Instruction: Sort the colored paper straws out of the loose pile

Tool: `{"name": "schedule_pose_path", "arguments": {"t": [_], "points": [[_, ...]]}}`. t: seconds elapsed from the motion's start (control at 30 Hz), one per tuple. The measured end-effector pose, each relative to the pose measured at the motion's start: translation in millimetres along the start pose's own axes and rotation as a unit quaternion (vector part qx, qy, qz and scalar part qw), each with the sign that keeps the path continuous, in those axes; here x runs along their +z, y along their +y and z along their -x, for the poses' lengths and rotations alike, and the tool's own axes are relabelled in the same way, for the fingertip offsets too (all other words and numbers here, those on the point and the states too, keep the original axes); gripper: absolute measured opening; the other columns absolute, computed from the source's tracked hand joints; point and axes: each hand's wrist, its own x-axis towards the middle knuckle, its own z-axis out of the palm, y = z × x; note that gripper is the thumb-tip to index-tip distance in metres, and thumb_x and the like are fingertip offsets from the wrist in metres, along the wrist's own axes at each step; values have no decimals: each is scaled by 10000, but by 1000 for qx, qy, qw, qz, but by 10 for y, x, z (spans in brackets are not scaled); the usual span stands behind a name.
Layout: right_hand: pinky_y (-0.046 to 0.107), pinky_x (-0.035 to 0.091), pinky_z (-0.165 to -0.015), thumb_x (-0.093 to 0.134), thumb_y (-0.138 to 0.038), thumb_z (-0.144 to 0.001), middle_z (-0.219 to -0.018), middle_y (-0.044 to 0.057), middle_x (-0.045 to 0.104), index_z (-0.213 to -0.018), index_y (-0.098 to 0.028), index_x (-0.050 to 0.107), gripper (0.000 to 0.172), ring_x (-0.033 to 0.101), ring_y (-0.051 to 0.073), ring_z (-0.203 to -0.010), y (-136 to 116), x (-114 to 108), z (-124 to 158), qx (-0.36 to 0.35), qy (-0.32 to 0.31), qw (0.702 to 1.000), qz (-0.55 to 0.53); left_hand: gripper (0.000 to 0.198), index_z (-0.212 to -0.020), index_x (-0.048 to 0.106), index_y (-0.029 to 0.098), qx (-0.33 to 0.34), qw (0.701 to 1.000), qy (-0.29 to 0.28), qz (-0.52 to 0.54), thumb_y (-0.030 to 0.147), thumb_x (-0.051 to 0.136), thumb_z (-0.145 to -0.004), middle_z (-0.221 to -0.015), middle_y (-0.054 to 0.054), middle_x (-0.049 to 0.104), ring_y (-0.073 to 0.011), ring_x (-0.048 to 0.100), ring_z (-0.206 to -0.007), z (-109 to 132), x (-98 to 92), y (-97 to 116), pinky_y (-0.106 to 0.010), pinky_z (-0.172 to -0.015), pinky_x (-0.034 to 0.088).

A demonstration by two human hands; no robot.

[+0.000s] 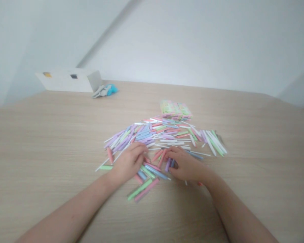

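Note:
A wide loose pile of pastel pen parts [167, 136], with coloured barrels and thin white sticks, lies in front of me. My left hand [129, 160] rests at the pile's left side, fingers curled down among the pieces; its fingertips are partly hidden. On the right, my right hand [186, 165] has thumb and fingers bent around a purple barrel [168, 164], with a blue piece beside it. Between the hands lie red pieces [157, 155] and a blue barrel [157, 171]. Nearer me are a green barrel [140, 189] and a pink barrel [147, 190].
Behind the pile stands a stack of green-and-pink printed packets [176, 109]. A white box [68, 81] sits at the back left, a grey and blue crumpled item [105, 90] beside it. More white and green sticks [214, 142] lie at the right. A wall borders the wooden table [255, 141].

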Motion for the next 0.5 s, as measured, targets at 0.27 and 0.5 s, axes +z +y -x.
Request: {"name": "schedule_pose_path", "arguments": {"t": [0.27, 0.5], "points": [[374, 361, -927, 606, -249, -734, -1051, 81, 540, -914, -198, 583, 189, 467, 232, -1030, -48, 23, 23, -4, 15, 1000, 2, 293, -957, 615, 178, -8, 1000, 6, 5, 42, 393, -822, -1029, -74, 610, -183, 563, -1011, 9, 23, -47, -351, -952, 433], [302, 394, -830, 563, -154, -707, -928, 58, 567, -861, -182, 563, 157, 513, 200, -911, -81, 16, -30, 8, 33, 999, 32, 273, -939, 610, 178, -7, 1000, 5, 9, 52, 392, -833, -1017, -70, 608, -179, 566, -1000, 13, 15, -48, -352, -973, 417]]}}
